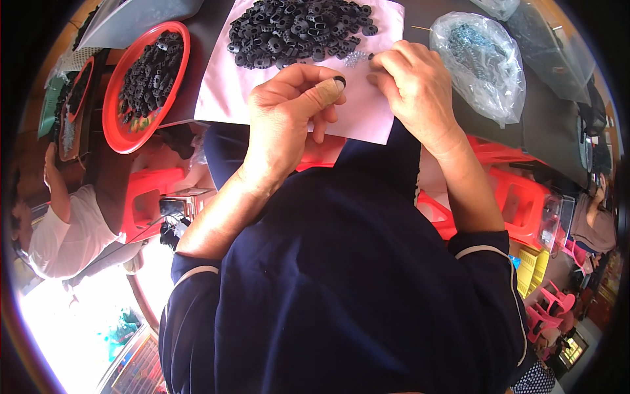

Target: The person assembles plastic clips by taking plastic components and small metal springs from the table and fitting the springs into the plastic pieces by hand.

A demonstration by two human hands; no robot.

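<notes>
My left hand (pixel 279 111) is closed, with a small black plastic piece (pixel 340 80) pinched at the tip of the thumb. To its right, my right hand (pixel 417 85) has its thumb and fingertips drawn together beside a little heap of fine silvery springs (pixel 355 60). A dark bit shows at its index fingertip; what it grips is too small to make out. Beyond both hands, a large pile of black plastic pieces (pixel 289 29), looking like cord-lock parts, lies on a pale pink sheet (pixel 361 118).
At left stands a red basin (pixel 186 65) of black plastic parts. A clear plastic bag (pixel 508 98) of silvery springs lies on the dark table (pixel 548 125) at right. Grey translucent bins (pixel 141 23) stand behind. Red stools (pixel 518 203) and another person (pixel 72 226) at far left surround me.
</notes>
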